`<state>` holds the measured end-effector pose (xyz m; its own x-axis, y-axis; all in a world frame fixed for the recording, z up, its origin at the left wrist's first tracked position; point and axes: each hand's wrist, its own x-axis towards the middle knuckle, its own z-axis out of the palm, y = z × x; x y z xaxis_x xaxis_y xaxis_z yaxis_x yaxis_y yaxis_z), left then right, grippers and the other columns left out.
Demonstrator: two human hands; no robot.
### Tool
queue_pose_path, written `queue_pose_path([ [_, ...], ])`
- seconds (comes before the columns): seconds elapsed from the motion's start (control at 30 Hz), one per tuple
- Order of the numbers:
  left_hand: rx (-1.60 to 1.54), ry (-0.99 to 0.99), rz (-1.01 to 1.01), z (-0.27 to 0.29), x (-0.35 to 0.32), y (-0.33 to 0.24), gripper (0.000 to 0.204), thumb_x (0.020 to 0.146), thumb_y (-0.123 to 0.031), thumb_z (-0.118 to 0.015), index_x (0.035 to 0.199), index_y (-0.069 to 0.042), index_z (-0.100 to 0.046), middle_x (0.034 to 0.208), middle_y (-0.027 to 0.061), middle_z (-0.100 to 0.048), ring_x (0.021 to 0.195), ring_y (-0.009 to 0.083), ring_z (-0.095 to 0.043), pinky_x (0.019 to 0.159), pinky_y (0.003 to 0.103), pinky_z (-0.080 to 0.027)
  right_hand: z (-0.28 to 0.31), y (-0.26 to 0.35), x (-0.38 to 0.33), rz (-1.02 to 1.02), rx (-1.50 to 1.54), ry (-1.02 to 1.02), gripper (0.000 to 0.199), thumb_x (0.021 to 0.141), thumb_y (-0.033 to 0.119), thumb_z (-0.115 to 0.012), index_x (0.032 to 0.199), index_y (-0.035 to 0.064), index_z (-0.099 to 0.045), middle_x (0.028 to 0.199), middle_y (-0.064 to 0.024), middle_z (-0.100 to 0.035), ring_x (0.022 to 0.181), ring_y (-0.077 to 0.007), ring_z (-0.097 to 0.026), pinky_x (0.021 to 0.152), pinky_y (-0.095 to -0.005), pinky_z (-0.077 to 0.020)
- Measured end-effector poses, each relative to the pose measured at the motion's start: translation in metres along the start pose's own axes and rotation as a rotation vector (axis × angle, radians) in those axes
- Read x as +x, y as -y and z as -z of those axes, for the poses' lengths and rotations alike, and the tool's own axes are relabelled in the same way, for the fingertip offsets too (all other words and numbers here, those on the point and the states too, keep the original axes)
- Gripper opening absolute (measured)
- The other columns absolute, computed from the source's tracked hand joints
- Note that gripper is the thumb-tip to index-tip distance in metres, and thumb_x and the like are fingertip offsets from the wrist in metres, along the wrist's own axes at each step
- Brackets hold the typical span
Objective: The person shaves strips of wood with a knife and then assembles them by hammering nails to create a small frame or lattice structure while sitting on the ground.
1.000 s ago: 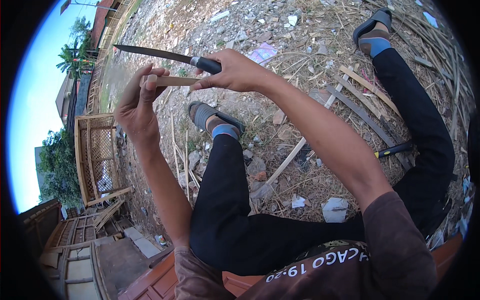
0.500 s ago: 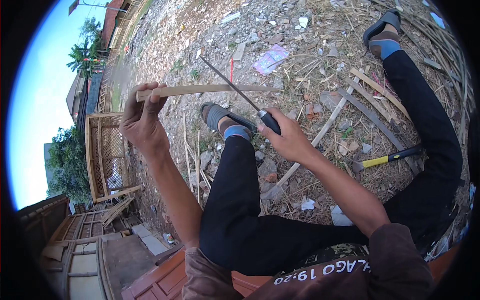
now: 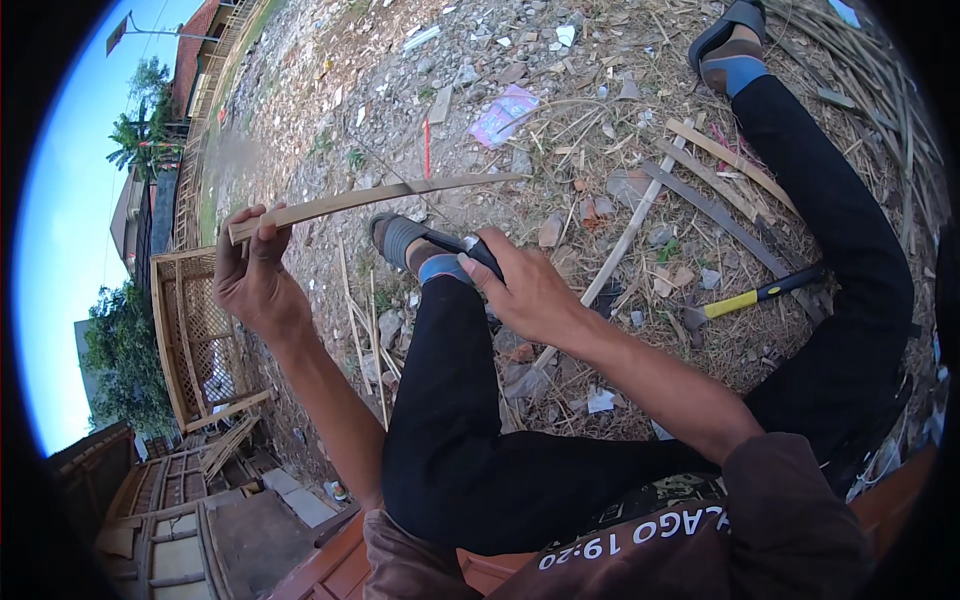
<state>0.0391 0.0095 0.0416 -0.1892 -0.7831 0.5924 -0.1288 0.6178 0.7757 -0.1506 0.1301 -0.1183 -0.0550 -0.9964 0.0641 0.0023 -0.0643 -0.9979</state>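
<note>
My left hand (image 3: pixel 256 275) is closed around one end of a pale bamboo strip (image 3: pixel 345 202), its thumb pressed on the near side. The strip reaches out to the right, tapering and slightly bowed, above the ground. My right hand (image 3: pixel 535 288) grips the black handle of a knife (image 3: pixel 483 254). The thin blade is smeared by motion. It points up and left and crosses the strip about midway, though I cannot tell how firmly it touches. Below the strip is my sandalled foot (image 3: pixel 405 240), with my bent knee between my arms.
At right on the rubble and dry grass lie a hammer (image 3: pixel 738 303) with a yellow-black handle, a long grey flat blade (image 3: pixel 722 215) and several bamboo strips (image 3: pixel 735 160). A bamboo pile (image 3: pixel 890 110) lies far right. A lattice panel (image 3: pixel 208 335) stands at left.
The view has shifted a little. My left hand and the strip's held end are lower, so the strip slants more. The knife has moved along the strip toward my left hand, and its blade is blurred.
</note>
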Motion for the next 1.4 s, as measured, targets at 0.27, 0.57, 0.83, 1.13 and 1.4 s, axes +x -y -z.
queue_pose_path([
  [0.27, 0.052, 0.009, -0.001, -0.033, 0.003, 0.004, 0.021, 0.086, -0.001, -0.072, 0.105, 0.007, -0.066, 0.097, 0.0164, -0.070, 0.094, 0.0258, -0.070, 0.082, 0.033, -0.062, -0.003, -0.029, 0.017, 0.001, -0.033, -0.106, 0.027, 0.098, 0.024, -0.053, 0.107, -0.0003, -0.045, 0.071, -0.0285, -0.062, 0.071, -0.0506, -0.061, 0.064, -0.0563, -0.0459],
  [0.57, 0.079, -0.014, 0.029, -0.019, 0.004, 0.012, 0.021, 0.087, 0.000, -0.071, 0.105, 0.008, -0.066, 0.098, 0.0159, -0.069, 0.094, 0.0242, -0.070, 0.084, 0.033, -0.061, 0.006, -0.039, 0.032, -0.321, -0.123, -0.020, 0.027, 0.096, 0.024, -0.053, 0.108, -0.0002, -0.048, 0.073, -0.0310, -0.062, 0.074, -0.0515, -0.062, 0.071, -0.0563, -0.0492],
  [0.83, 0.085, 0.009, 0.014, -0.019, -0.003, 0.014, 0.022, 0.091, -0.001, -0.066, 0.111, 0.008, -0.062, 0.106, 0.0185, -0.068, 0.098, 0.0301, -0.069, 0.089, 0.037, -0.062, -0.008, -0.037, 0.025, -0.052, -0.032, -0.029, 0.032, 0.097, 0.028, -0.053, 0.109, -0.0007, -0.050, 0.080, -0.0306, -0.063, 0.080, -0.0489, -0.063, 0.072, -0.0524, -0.0471],
  [1.13, 0.069, 0.043, -0.005, -0.014, -0.006, 0.009, 0.023, 0.091, -0.002, -0.066, 0.112, 0.007, -0.063, 0.107, 0.0194, -0.068, 0.100, 0.0308, -0.069, 0.089, 0.036, -0.061, 0.016, 0.023, 0.032, 0.153, -0.011, 0.132, 0.034, 0.098, 0.030, -0.052, 0.107, -0.0028, -0.052, 0.084, -0.0276, -0.065, 0.084, -0.0455, -0.064, 0.075, -0.0517, -0.0467],
  [1.4, 0.044, 0.001, -0.003, -0.016, -0.006, 0.010, 0.023, 0.091, -0.001, -0.066, 0.112, 0.007, -0.063, 0.106, 0.0176, -0.068, 0.098, 0.0288, -0.069, 0.085, 0.033, -0.063, 0.018, -0.041, 0.022, -0.284, -0.116, 0.055, 0.035, 0.097, 0.029, -0.052, 0.113, -0.0019, -0.050, 0.082, -0.0288, -0.066, 0.083, -0.0479, -0.065, 0.076, -0.0548, -0.0484],
])
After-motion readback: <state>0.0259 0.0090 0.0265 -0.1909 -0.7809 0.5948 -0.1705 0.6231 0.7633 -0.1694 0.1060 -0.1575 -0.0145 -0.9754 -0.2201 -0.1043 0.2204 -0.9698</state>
